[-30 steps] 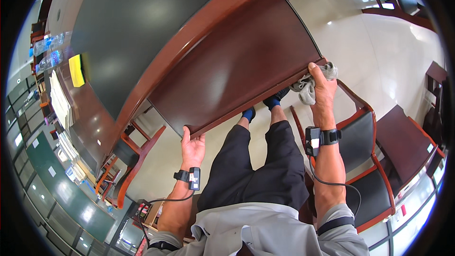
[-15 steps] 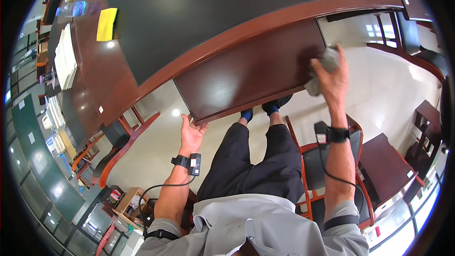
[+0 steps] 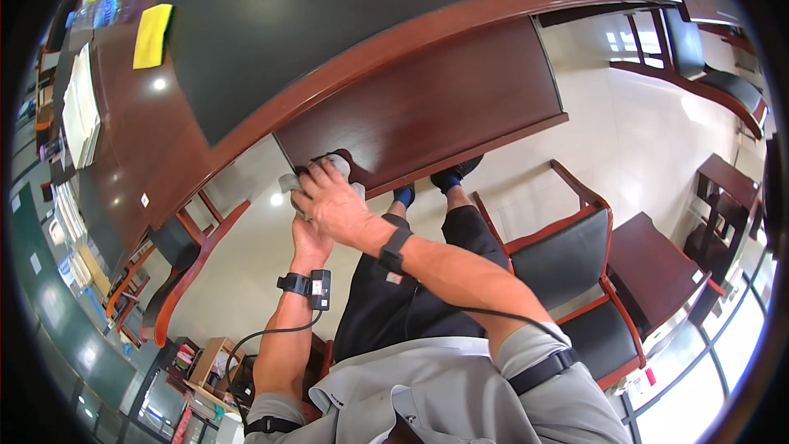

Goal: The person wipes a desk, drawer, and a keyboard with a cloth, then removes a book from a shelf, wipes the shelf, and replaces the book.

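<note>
A reddish-brown pull-out board [image 3: 436, 82] extends under the edge of the desk [image 3: 288, 99]. At the board's left front corner, my right hand [image 3: 333, 205] presses a crumpled grey cloth [image 3: 337, 163] with bent fingers, my arm reaching across my body. My left hand [image 3: 309, 240] is directly below it at that same corner, its fingers hidden behind the right hand and cloth.
Plastic bottles [image 3: 107, 12], a yellow cloth [image 3: 152, 35] and papers [image 3: 80, 107] lie on the desk's left part. Black-seated wooden chairs stand at lower right [image 3: 559, 255], upper right [image 3: 682, 49] and left [image 3: 173, 247]; a small dark table [image 3: 649, 271] is at right.
My right hand has swept the grey cloth from the board's right end leftward to its left corner, meeting my left hand, which stayed at that corner. The view has shifted.
</note>
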`<state>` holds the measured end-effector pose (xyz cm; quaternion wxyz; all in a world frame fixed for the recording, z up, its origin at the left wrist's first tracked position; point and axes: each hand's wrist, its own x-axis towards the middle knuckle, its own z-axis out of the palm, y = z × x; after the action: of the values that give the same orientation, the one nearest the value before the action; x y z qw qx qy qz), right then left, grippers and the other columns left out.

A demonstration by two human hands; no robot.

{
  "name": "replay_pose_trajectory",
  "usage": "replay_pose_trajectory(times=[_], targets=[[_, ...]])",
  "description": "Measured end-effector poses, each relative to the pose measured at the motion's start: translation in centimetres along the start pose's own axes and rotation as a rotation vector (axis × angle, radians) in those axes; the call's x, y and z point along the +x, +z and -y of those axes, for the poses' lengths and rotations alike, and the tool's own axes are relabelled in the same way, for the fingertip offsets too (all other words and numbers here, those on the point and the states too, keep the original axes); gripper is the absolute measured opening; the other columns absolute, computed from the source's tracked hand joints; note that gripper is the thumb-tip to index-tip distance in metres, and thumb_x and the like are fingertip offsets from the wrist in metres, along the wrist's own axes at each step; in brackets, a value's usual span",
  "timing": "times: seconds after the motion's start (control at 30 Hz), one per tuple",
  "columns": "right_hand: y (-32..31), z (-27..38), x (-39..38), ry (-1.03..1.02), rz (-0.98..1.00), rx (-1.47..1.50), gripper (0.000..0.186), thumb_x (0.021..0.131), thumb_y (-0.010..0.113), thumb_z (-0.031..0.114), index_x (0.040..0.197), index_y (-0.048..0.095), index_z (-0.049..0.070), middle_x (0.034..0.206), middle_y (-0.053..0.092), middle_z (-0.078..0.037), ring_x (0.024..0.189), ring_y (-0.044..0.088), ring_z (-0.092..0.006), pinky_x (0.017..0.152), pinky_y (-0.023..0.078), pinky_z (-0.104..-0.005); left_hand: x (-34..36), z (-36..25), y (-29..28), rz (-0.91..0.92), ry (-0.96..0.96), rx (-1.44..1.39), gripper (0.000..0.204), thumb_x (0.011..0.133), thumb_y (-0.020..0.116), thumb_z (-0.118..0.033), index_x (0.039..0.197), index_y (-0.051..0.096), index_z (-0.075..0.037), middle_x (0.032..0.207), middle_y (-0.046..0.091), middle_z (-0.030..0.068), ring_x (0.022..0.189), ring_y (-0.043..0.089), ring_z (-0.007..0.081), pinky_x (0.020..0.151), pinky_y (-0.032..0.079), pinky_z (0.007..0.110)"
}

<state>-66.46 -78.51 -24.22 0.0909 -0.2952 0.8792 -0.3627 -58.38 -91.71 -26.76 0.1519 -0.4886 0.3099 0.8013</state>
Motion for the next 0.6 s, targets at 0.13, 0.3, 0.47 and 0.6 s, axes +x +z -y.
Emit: replay_pose_trajectory(times=[0.13, 0.3, 0.47, 0.6], targets=[[-8.5, -8.0, -4.0, 0.258, -0.118, -0.255, 0.041, 0.073, 0.066, 0.008, 0.113, 0.070, 0.017, 0.120, 0.063, -0.011, 0.126, 0.052, -0.0366, 0.108, 0.039, -0.0536, 0.3, -1.1, -2.1, -0.056, -0.047, 0.111, 0.041, 0.110, 0.042, -0.042, 0.120, 0.059, -0.006, 0.120, 0.067, 0.0092, 0.113, 0.063, 0.0249, 0.096, 0.055, 0.043], [-19.4, -19.3, -9.1, 0.723, -0.424, -0.567, 0.048, 0.073, 0.066, 0.008, 0.122, 0.064, 0.008, 0.124, 0.060, -0.017, 0.117, 0.054, -0.0363, 0.095, 0.044, -0.0504, 0.3, -0.7, -0.8, -0.039, -0.034, 0.142, 0.035, 0.108, 0.050, -0.038, 0.121, 0.059, -0.006, 0.119, 0.067, 0.0084, 0.111, 0.064, 0.0232, 0.093, 0.056, 0.041], [-11.8, -14.6, 0.9, 0.518, -0.465, -0.479, 0.042, 0.073, 0.065, 0.009, 0.115, 0.062, 0.005, 0.119, 0.058, -0.017, 0.113, 0.053, -0.0383, 0.098, 0.041, -0.0518, 0.4, -0.3, -1.5, -0.088, -0.020, 0.134, 0.036, 0.108, 0.051, -0.039, 0.126, 0.058, -0.009, 0.124, 0.065, 0.0060, 0.111, 0.063, 0.0221, 0.092, 0.056, 0.040], [-2.0, -4.6, 4.3, 0.239, -0.320, -0.233, 0.034, 0.076, 0.063, 0.018, 0.108, 0.070, 0.006, 0.124, 0.059, -0.019, 0.124, 0.051, -0.0416, 0.113, 0.036, -0.0545, 0.0, -0.5, -1.7, -0.091, -0.015, 0.143, 0.036, 0.108, 0.051, -0.038, 0.127, 0.057, -0.008, 0.125, 0.065, 0.0059, 0.113, 0.062, 0.0217, 0.097, 0.053, 0.041]])
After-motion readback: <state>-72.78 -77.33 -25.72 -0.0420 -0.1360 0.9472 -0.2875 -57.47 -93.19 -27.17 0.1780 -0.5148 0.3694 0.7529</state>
